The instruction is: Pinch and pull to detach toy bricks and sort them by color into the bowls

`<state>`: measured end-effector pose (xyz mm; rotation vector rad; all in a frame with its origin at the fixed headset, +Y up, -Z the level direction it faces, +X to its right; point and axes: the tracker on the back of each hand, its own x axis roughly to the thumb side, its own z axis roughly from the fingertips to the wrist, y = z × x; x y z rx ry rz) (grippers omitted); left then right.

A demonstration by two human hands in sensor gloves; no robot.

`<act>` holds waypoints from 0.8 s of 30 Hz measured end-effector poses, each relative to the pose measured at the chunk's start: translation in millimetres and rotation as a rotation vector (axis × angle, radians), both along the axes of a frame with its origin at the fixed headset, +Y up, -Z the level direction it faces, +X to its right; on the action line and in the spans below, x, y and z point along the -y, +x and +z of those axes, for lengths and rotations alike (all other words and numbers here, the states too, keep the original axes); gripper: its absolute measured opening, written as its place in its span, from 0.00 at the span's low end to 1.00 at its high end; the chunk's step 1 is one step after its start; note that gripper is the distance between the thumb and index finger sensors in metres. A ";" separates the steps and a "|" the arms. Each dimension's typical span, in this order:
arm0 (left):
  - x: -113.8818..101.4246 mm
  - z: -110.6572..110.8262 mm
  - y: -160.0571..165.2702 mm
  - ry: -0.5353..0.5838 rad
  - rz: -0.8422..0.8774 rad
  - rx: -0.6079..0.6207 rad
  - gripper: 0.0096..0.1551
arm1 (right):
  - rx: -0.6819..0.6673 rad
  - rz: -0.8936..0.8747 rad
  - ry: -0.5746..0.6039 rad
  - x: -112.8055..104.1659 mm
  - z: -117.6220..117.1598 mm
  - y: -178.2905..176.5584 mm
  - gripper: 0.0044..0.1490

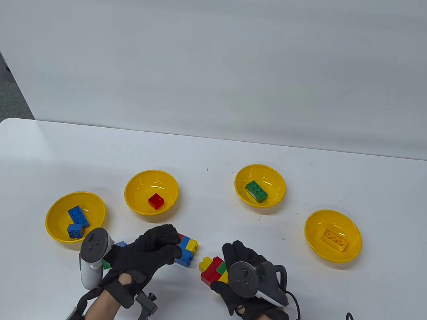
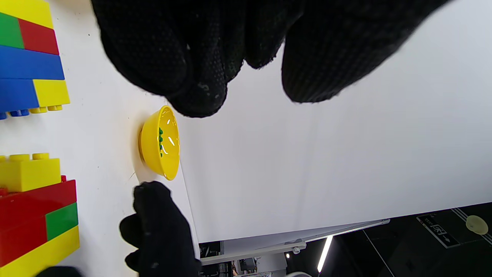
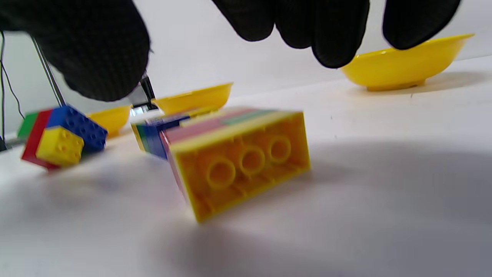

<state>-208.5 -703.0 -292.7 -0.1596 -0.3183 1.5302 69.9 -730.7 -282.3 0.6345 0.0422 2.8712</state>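
At the far left of the table view, a bowl [image 1: 75,217] is holding two blue bricks [image 1: 77,220]. Right of it and higher, a second bowl [image 1: 151,192] is holding a red brick [image 1: 156,201]. Low in the frame, the left hand [image 1: 141,258] is hovering with fingers loosely curled and gripping nothing, its fingertips lying over a blue, yellow and red stack [image 1: 187,251]. Another stack [image 1: 214,270] of yellow, red and green is lying just right of it, beside the right hand [image 1: 242,278], whose fingers are hanging spread above it, apart from it. Further right, a third bowl [image 1: 259,185] is carrying a green brick [image 1: 256,191]. At the far right, the last bowl [image 1: 333,235] is holding a yellow brick [image 1: 335,238].
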 end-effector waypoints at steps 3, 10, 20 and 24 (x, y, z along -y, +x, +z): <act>0.8 0.4 0.7 0.001 -0.008 0.004 0.38 | 0.044 0.009 -0.053 10.9 -3.3 -4.5 0.65; 2.4 0.8 2.5 -0.006 -0.019 0.006 0.38 | 0.100 0.102 -0.113 29.8 -9.1 -8.8 0.68; 0.6 2.9 4.0 0.019 -0.027 -0.010 0.37 | 0.125 -0.068 0.046 10.9 -6.9 -0.5 0.61; -4.6 8.6 6.8 0.061 -0.076 -0.067 0.37 | 0.104 -0.315 0.196 -23.6 4.2 12.9 0.62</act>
